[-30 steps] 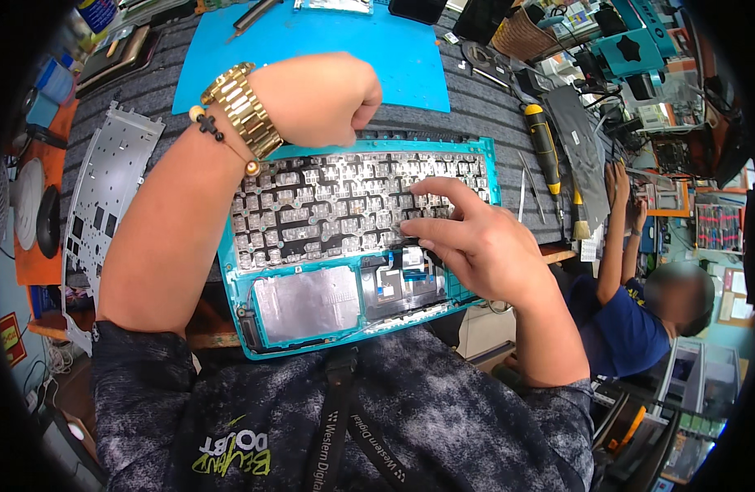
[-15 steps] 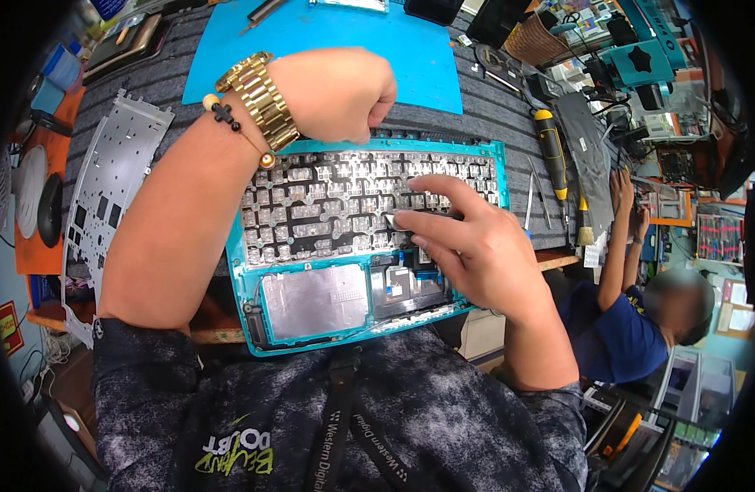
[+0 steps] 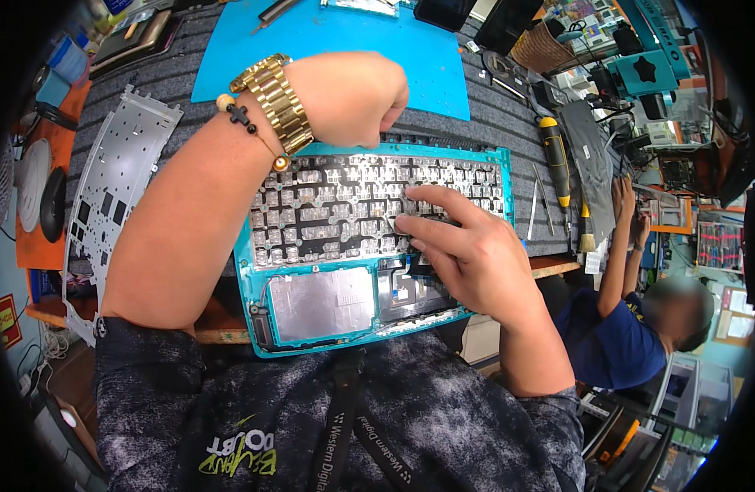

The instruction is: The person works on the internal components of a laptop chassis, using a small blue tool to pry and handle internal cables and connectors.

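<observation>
A teal laptop top case [image 3: 266, 344] lies with its inner side up before me, a silver keyboard backing [image 3: 328, 201] set into it. My left hand [image 3: 353, 98], a gold watch [image 3: 277, 102] and beaded bracelet on its wrist, reaches across to the case's far edge. Its fingers are curled under, their tips hidden. My right hand [image 3: 476, 254] bends over the right half of the backing, fingertips on or just above it. Its thumb and a finger pinch together near a small pale bit too tiny to name. A touchpad plate [image 3: 321, 305] sits nearer me.
Left of the case lies a perforated metal sheet [image 3: 119, 176]. A blue mat [image 3: 328, 33] spreads beyond it. To the right are tweezers [image 3: 544, 197], a yellow-black screwdriver [image 3: 555, 160] and a brush [image 3: 586, 234]. A co-worker in a dark blue shirt [image 3: 611, 336] sits at the right.
The whole view has shifted slightly, so things appear a little further right. Both hands keep nearly the same places on the laptop case, with the right fingers barely moved.
</observation>
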Action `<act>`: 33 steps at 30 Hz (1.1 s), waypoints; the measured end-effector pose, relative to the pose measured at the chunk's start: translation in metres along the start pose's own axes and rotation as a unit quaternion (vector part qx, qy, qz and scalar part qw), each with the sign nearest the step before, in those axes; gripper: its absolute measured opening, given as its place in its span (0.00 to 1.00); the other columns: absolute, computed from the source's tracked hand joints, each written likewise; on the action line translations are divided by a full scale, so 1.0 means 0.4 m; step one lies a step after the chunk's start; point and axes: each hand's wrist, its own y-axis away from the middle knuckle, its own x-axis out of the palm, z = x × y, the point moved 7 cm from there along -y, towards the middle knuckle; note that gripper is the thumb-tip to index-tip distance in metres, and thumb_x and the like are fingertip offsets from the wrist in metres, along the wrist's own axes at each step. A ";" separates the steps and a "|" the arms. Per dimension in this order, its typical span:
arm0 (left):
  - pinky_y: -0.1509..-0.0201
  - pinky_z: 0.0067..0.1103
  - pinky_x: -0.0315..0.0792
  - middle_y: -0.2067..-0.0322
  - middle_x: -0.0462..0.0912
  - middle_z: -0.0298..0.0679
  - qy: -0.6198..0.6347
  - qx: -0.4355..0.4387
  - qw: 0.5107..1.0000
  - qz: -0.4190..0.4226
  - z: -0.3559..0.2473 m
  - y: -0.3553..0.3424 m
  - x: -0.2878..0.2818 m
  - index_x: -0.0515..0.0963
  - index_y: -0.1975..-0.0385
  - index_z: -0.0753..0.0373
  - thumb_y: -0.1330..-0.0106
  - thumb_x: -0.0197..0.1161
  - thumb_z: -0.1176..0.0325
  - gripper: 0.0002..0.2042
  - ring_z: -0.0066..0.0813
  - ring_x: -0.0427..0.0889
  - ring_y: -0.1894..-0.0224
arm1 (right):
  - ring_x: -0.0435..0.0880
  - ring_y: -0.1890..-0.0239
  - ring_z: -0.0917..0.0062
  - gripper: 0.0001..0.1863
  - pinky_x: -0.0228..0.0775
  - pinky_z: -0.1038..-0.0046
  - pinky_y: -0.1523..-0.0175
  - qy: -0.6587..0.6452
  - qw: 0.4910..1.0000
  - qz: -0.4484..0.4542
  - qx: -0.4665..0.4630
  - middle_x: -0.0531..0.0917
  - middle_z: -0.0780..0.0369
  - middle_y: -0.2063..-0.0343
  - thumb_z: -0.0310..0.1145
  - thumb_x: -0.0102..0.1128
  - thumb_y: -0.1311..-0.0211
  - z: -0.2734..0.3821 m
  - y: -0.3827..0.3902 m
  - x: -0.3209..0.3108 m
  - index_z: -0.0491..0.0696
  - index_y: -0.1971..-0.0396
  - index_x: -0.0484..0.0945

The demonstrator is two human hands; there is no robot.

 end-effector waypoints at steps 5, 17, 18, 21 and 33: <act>0.54 0.39 0.90 0.65 0.97 0.48 -0.002 0.018 1.000 -0.005 -0.004 0.001 -0.004 0.94 0.62 0.67 0.38 0.86 0.75 0.08 0.46 0.97 0.61 | 1.00 0.45 0.54 0.19 0.95 0.54 0.46 0.005 1.000 -0.023 0.008 0.94 0.57 0.32 0.24 0.80 0.31 0.000 0.005 0.015 0.55 0.42 0.98; 0.56 0.39 0.90 0.65 0.97 0.48 -0.018 0.008 1.000 0.019 -0.011 -0.017 -0.003 0.93 0.65 0.66 0.41 0.85 0.75 0.08 0.48 0.97 0.62 | 1.00 0.53 0.55 0.23 0.93 0.56 0.50 0.054 0.996 -0.066 -0.010 0.93 0.59 0.32 0.22 0.82 0.32 0.019 0.013 0.031 0.57 0.40 0.99; 0.56 0.39 0.90 0.65 0.97 0.48 -0.018 0.008 1.000 0.018 -0.010 -0.017 -0.003 0.93 0.65 0.66 0.41 0.84 0.75 0.08 0.48 0.97 0.62 | 1.00 0.54 0.56 0.22 0.93 0.56 0.50 0.055 0.996 -0.068 -0.008 0.93 0.60 0.33 0.22 0.82 0.31 0.023 0.011 0.029 0.57 0.40 0.99; 0.55 0.39 0.91 0.65 0.97 0.47 -0.024 0.018 1.000 0.008 -0.014 -0.014 -0.006 0.93 0.65 0.66 0.41 0.85 0.75 0.08 0.48 0.97 0.61 | 0.99 0.57 0.57 0.19 0.90 0.57 0.54 0.036 0.998 -0.021 0.049 0.92 0.60 0.35 0.23 0.81 0.26 0.014 0.009 0.024 0.57 0.40 0.99; 0.51 0.39 0.91 0.62 0.98 0.46 -0.017 -0.012 1.000 0.017 -0.008 -0.003 -0.004 0.94 0.60 0.65 0.36 0.88 0.72 0.09 0.47 0.98 0.57 | 0.96 0.59 0.62 0.15 0.88 0.58 0.51 0.007 0.999 0.031 0.033 0.91 0.59 0.36 0.26 0.81 0.22 0.013 -0.031 -0.018 0.54 0.41 0.99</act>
